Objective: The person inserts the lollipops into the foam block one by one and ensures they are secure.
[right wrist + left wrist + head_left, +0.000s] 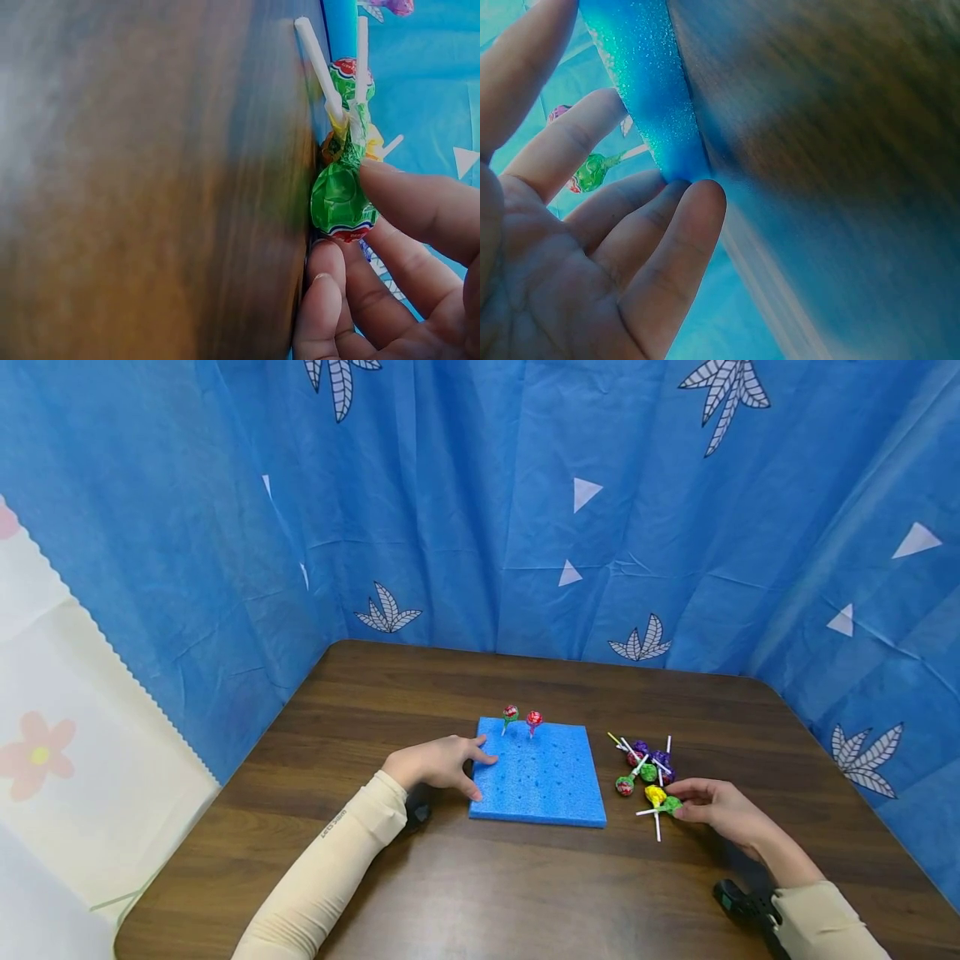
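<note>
My left hand (446,762) rests at the left edge of a blue foam board (558,789), its fingers spread. Small holes dot the board's top. Two lollipops stand upright by their sticks near the back edge: one with a red and green wrapper (511,712), the other red and pink (534,718). To the right of the board, my right hand (722,810) pinches a green lollipop (341,196) by its wrapped head, close to the table. A yellow lollipop (655,795) lies against it, their sticks crossing.
A loose pile of lollipops, among them a purple one (662,759) and a red and green one (625,786), lies on the brown wooden table (420,693) beyond the right hand. Blue curtain (465,510) hangs behind the table and along its sides.
</note>
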Tool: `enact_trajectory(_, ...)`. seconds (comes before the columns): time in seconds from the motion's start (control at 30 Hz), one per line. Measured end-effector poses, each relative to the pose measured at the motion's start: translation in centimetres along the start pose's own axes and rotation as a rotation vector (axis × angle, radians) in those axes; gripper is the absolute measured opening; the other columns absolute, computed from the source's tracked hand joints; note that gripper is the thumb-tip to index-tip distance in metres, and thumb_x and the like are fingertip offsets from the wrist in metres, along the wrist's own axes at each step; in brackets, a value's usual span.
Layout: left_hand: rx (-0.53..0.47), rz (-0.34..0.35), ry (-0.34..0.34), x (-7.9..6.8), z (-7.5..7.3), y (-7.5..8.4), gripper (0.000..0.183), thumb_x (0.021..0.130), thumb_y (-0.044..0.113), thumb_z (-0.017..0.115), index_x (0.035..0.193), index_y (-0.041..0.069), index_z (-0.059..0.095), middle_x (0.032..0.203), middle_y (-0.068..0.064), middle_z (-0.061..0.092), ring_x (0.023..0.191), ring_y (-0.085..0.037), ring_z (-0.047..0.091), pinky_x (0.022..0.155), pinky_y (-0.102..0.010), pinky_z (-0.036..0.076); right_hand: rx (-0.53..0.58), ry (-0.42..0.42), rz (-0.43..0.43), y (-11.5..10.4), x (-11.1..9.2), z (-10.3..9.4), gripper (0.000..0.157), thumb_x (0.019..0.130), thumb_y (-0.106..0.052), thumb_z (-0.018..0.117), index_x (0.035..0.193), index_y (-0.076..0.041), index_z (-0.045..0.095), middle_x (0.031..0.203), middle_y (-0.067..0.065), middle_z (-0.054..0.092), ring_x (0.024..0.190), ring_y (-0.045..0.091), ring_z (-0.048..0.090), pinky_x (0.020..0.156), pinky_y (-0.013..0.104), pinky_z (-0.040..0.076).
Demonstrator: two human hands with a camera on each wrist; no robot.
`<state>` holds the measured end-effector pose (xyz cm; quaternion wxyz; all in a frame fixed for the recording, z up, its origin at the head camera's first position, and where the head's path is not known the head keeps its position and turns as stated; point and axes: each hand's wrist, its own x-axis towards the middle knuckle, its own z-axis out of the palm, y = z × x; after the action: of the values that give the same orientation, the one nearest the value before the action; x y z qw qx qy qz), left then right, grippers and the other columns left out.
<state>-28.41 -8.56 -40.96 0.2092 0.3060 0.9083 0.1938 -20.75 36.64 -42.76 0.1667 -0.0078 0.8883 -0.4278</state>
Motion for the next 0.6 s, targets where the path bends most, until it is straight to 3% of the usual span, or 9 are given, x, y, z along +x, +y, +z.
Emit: enact_trajectory(0.6,0.004,0.005,0.002,-0.01,0.05,0.04,0.067,0.084,0.039,0.079,0.146,0.026,0.054,0.166,-0.01,0.025,0.152,-0.035,0.027,0.12,-0.049,0.033,-0.029,0.018,-0.001,-0.06,-0.31,0.11,0.045,0.095,-0.021,0.07,0.129,0.006,0.06,0.125,0.019,0.061,0.097,0.019,0.057,0.075,0.029,0.05)
